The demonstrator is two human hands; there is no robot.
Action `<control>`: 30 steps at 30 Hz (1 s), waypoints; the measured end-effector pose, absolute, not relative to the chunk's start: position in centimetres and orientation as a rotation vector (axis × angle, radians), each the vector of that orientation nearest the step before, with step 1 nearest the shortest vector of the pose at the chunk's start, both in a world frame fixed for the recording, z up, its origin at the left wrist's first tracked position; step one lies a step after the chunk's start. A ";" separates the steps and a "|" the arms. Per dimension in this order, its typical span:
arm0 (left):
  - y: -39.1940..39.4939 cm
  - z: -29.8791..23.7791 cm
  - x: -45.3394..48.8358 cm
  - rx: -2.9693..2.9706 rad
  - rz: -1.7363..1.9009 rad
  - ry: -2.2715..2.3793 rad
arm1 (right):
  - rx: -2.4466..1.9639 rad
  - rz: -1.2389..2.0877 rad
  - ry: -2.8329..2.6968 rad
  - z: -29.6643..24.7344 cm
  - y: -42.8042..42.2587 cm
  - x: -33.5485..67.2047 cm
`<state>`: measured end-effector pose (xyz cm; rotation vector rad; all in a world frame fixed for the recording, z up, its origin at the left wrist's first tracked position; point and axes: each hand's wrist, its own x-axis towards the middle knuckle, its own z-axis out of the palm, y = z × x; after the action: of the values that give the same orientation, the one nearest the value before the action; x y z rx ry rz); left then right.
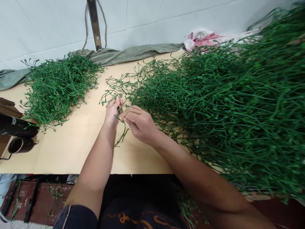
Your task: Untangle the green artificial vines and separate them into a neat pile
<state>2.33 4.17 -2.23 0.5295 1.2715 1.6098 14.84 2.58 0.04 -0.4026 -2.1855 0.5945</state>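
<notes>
Over the middle of the table, my left hand is closed around a thin green artificial plant stem with small branching tips. Close beside it, my right hand pinches the same stem between thumb and fingers, and part of the stem hangs below both hands. Other loose stems spread just beyond my left fingers. To the right lies a very large heap of long green stems, reaching close to my right hand. A smaller pile of green stems lies at the left.
The tan tabletop ends at my body. At its left edge are a black cylinder and a dark mug. A grey-green cloth runs along the tiled wall, with a pink and white cloth behind the heap.
</notes>
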 end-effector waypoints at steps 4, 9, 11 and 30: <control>4.1 -2.3 2.1 0.501 1.616 1.295 | -0.366 0.604 -2.168 0.0 2.5 14.4; 4.2 -2.5 2.0 0.471 1.594 1.291 | -0.308 0.626 -2.158 -0.1 2.6 14.2; 4.2 -2.6 2.0 0.463 1.582 1.277 | -0.309 0.656 -2.146 -0.1 2.7 14.3; 3.4 -2.0 1.7 0.645 1.502 0.879 | -0.540 1.547 -1.298 -0.9 5.8 15.3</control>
<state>1.71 3.38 -1.99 0.6446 0.8791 1.5023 15.26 5.81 -0.92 -0.5398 -1.2979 1.5473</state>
